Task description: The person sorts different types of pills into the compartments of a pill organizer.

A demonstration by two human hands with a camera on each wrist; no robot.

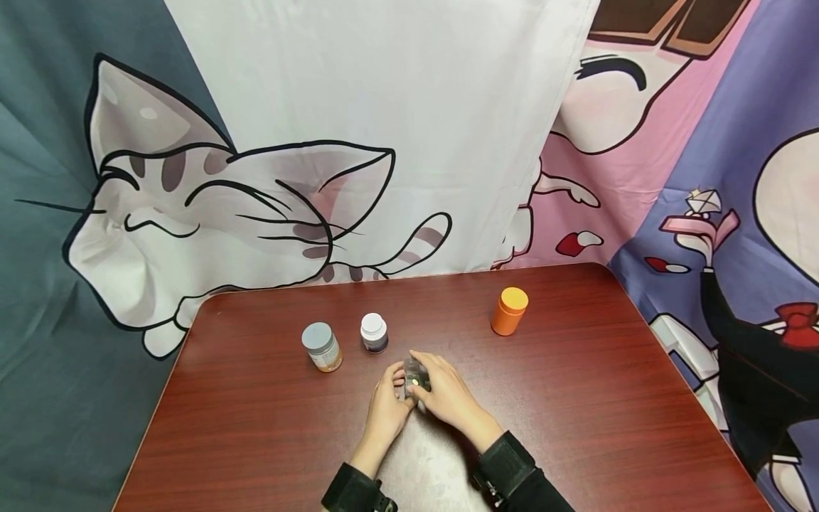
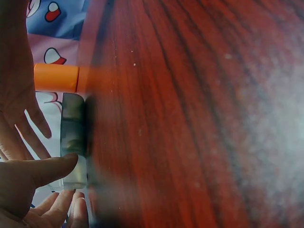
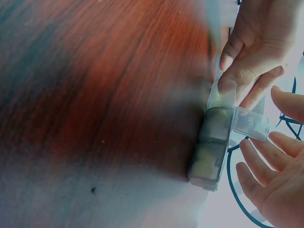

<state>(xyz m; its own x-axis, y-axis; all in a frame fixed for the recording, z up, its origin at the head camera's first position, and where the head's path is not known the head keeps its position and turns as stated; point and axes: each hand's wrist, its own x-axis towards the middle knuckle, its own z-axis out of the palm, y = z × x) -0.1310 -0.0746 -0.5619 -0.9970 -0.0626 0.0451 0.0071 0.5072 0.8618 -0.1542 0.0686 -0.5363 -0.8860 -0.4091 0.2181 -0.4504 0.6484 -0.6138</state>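
Note:
A small clear pill organizer [image 1: 417, 371] with several compartments stands on the table between both hands. Pale contents show blurred through its walls. My left hand [image 1: 388, 409] holds one end, thumb [image 2: 57, 170] on one side and fingertips [image 2: 61, 204] on the other. One clear lid [image 3: 250, 123] stands swung open in the right wrist view. Around that lid, my right hand [image 1: 451, 395] has its fingers [image 3: 266, 166] spread and loosely extended. Its fingertips are at the lid's edge; whether they touch it I cannot tell.
Behind the hands stand a grey-lidded bottle [image 1: 322, 347] and a white-capped dark bottle [image 1: 374, 333]. An orange bottle [image 1: 510, 311] is at the back right. The brown wooden table [image 1: 256, 427] ends at a printed curtain [image 1: 397, 85].

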